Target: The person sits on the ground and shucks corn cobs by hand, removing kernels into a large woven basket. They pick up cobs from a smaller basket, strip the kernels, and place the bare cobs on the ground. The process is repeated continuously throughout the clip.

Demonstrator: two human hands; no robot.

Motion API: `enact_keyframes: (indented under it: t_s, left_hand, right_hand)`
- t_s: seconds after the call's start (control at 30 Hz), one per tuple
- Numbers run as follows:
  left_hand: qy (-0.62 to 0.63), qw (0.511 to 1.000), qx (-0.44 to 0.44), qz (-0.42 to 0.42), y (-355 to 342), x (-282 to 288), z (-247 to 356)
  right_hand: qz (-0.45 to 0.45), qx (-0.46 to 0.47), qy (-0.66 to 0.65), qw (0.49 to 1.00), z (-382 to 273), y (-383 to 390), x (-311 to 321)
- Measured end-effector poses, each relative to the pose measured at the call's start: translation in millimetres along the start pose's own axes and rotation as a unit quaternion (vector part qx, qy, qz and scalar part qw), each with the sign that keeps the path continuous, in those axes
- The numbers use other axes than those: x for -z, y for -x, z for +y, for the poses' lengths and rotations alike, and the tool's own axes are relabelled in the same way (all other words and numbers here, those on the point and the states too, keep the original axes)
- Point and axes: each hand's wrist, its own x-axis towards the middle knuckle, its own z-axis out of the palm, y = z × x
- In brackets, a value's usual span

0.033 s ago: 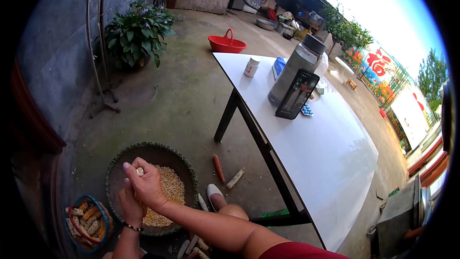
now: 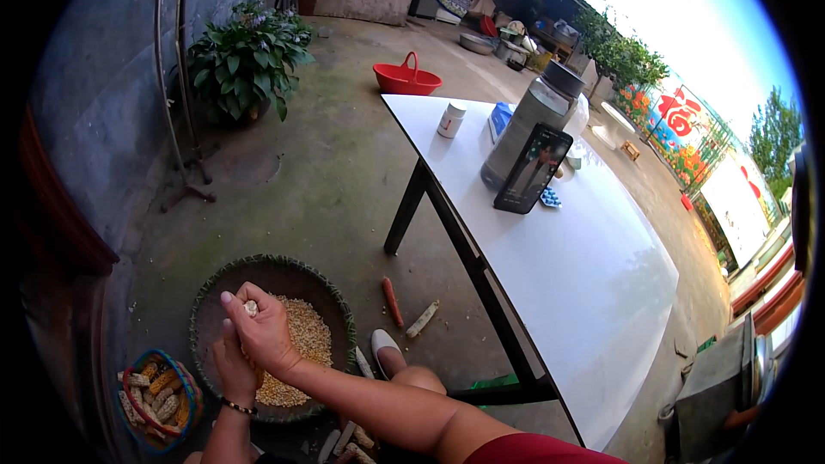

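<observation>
Both my hands are closed together round a corn cob (image 2: 250, 308), and its pale end sticks out at the top of the grip. My right hand (image 2: 271, 337) wraps over it from the right. Against it from below and the left presses my left hand (image 2: 230, 368), with a beaded bracelet on the wrist. The rest of the cob is mostly hidden by the fingers. Beneath them is a round woven basket (image 2: 225, 273) with a green-bound rim. Loose yellow corn kernels (image 2: 305, 335) lie heaped inside it.
At lower left stands a colourful handled basket (image 2: 198, 395) of corn cobs. A reddish cob (image 2: 392, 302) and a pale cob (image 2: 423, 319) lie on the ground near my shoe (image 2: 383, 342). The white table (image 2: 593, 283) at right bears a phone (image 2: 533, 169) leaning on a large bottle (image 2: 524, 125).
</observation>
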Motion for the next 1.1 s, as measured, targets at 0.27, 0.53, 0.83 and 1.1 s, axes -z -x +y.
enact_keyframes:
  t_s: [0.27,0.53,0.83,1.1]
  left_hand:
    - [-0.020,0.998,0.037,0.048,1,-5,14]
    - [-0.162,0.981,-0.100,0.038,-4,2,-24]
    - [-0.165,0.980,-0.108,0.009,-7,23,-54]
    - [0.491,0.852,0.077,-0.165,-32,24,-88]
  right_hand:
    - [0.031,0.037,0.129,0.990,-3,7,-1]
    - [0.021,0.102,0.210,0.972,-5,12,-7]
    - [-0.020,0.162,0.216,0.963,-4,11,-8]
    - [-0.027,0.189,0.240,0.952,-4,18,-12]
